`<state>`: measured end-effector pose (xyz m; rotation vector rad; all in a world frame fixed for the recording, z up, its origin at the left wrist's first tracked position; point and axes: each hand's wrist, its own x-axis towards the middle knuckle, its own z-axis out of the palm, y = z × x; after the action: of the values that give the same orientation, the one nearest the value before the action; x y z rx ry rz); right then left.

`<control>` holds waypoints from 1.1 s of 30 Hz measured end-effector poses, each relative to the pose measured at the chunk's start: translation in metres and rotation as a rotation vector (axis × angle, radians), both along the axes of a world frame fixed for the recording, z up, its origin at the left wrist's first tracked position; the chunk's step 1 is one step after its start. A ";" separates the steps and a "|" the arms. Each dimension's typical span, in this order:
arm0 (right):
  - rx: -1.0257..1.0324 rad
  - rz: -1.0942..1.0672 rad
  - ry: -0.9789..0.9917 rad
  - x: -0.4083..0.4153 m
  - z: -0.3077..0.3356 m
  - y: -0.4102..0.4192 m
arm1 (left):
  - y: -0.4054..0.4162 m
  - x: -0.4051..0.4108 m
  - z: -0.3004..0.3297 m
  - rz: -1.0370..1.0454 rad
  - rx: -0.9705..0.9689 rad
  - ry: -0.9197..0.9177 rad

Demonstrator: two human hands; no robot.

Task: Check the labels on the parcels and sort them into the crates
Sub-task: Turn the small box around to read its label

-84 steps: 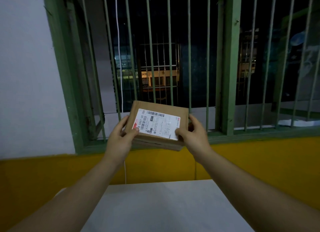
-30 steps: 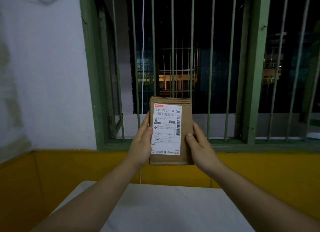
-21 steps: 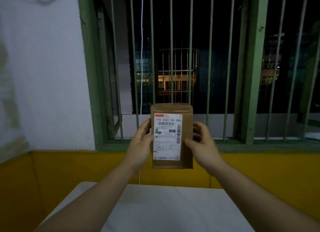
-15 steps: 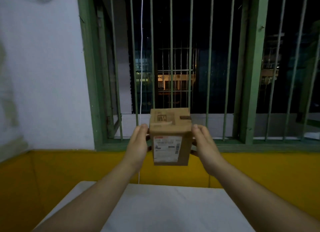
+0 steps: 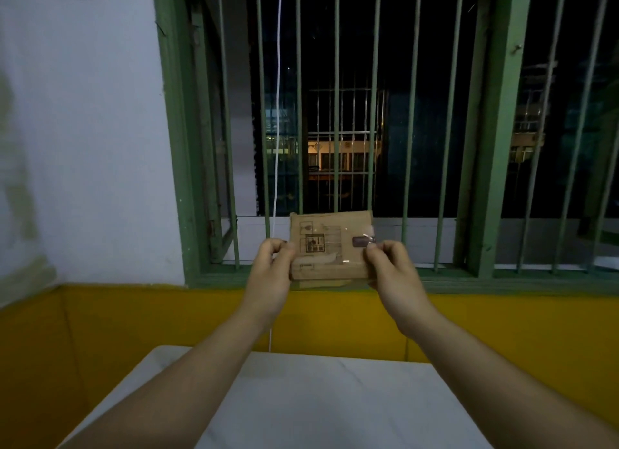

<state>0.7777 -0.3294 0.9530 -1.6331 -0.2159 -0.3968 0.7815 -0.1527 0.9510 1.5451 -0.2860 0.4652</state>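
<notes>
Up at chest height, before the green barred window (image 5: 338,113), the small brown cardboard parcel (image 5: 330,246) is held between both hands, clear of the white table (image 5: 335,398) below. The left hand (image 5: 273,267) curls its fingers round the parcel's left edge; the right hand (image 5: 390,266) pinches the right edge beside a dark strip under clear tape. The face turned toward the person carries printed handling symbols, not a shipping label, so they seem to be turning the parcel to inspect it. No crates are in sight.
</notes>
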 end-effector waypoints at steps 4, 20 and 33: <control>0.038 0.009 -0.040 -0.001 0.000 0.002 | 0.000 -0.001 0.000 -0.037 0.028 -0.031; 0.034 0.004 -0.082 0.006 0.000 0.002 | 0.000 0.011 -0.001 0.063 -0.022 0.028; -0.040 0.265 -0.073 0.009 -0.010 -0.016 | 0.004 0.016 0.009 -0.157 -0.218 0.068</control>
<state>0.7871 -0.3457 0.9427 -1.6048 -0.4924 -0.2503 0.7975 -0.1486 0.9601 1.3121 -0.2918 0.3085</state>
